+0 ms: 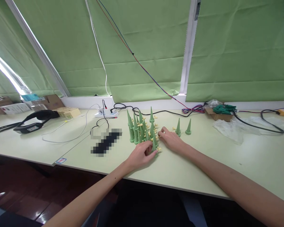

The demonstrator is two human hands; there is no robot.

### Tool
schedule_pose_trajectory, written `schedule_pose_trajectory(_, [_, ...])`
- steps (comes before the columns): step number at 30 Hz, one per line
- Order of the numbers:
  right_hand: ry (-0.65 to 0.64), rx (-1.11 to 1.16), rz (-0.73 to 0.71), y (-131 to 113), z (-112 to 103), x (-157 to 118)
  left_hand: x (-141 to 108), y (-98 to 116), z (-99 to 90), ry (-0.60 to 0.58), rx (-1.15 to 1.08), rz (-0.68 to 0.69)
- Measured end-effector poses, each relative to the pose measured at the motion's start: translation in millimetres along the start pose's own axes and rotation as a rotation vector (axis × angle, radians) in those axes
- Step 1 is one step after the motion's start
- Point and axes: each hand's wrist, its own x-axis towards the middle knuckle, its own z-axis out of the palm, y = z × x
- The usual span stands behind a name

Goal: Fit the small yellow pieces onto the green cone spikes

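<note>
Green pointed cones [136,129] on round bases stand upright in a tight cluster, several with small yellow pegs sticking out at the side. My left hand [140,154] closes its thumb and fingers around the nearest green cone [153,145], at the cluster's front right. A yellow peg [159,148] juts from that cone's right side. At the cluster's right edge is my right hand [169,138], its fingers curled together close to the pegs; whatever lies between its fingertips is hidden. Farther right stand two separate cones, one with a yellow peg [178,127] and one plain [188,127].
A white power strip [106,113] and black cables lie behind the cluster. Left are a black headset [35,121] and pale yellow boxes [68,112]. A cardboard box [219,116] with green material and clear plastic bags [228,130] lie right. The table's front edge runs below my hands.
</note>
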Motion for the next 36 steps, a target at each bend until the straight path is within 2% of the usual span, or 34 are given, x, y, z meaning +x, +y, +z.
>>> schedule_pose_trajectory(6, [0.226, 0.097, -0.061, -8, -7, -18, 6, -3, -0.9, -0.04, -0.087, -0.003])
schedule_pose_trajectory(10, [0.309, 0.171, -0.121, -10, -8, -35, 10, -5, -0.3, -0.063, -0.119, 0.007])
schedule_pose_trajectory(17, [0.354, 0.484, -0.021, -23, -8, -39, 9, -6, 3.8, -0.017, -0.107, -0.023])
schedule_pose_trajectory(21, [0.363, 0.549, -0.005, -29, -10, -34, 9, -5, 3.7, 0.0, -0.113, -0.04])
schedule_pose_trajectory(26, [0.366, 0.619, 0.057, -24, -15, -32, 9, -5, 4.5, 0.014, -0.104, -0.044])
schedule_pose_trajectory(32, [0.326, 0.749, 0.164, -21, -22, -32, 6, -7, 7.6, 0.09, -0.097, -0.087])
schedule_pose_trajectory(36, [0.269, 0.866, 0.17, -22, -22, -32, 5, -7, 8.2, 0.123, -0.11, -0.068])
